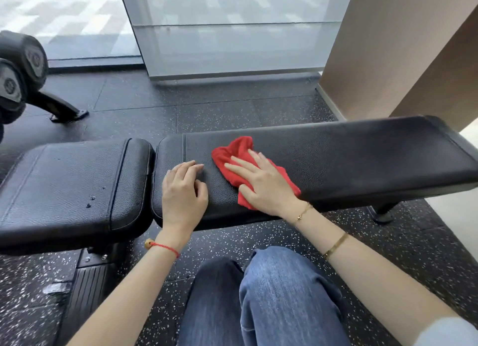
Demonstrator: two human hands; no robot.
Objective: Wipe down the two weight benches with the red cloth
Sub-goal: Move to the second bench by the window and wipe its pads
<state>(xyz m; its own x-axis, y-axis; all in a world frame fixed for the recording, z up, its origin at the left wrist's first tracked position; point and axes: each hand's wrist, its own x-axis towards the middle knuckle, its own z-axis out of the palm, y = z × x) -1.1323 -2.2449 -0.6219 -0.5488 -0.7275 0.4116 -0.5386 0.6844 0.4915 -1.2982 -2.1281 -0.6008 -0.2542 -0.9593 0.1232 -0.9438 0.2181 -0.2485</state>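
Head view: right hand [261, 182] hides much of red cloth [239, 151].

I see a black floor [284, 232] with little white dots all over it. Behind is a big glass window [232, 27] letting in soft daylight. A brown wall [382, 43] stands on the right. Round black weights [23, 69] sit at the left.

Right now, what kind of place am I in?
Most likely a gym: a black padded leather weight bench, black hexagonal dumbbells on a rack at left, and speckled black rubber floor tiles.
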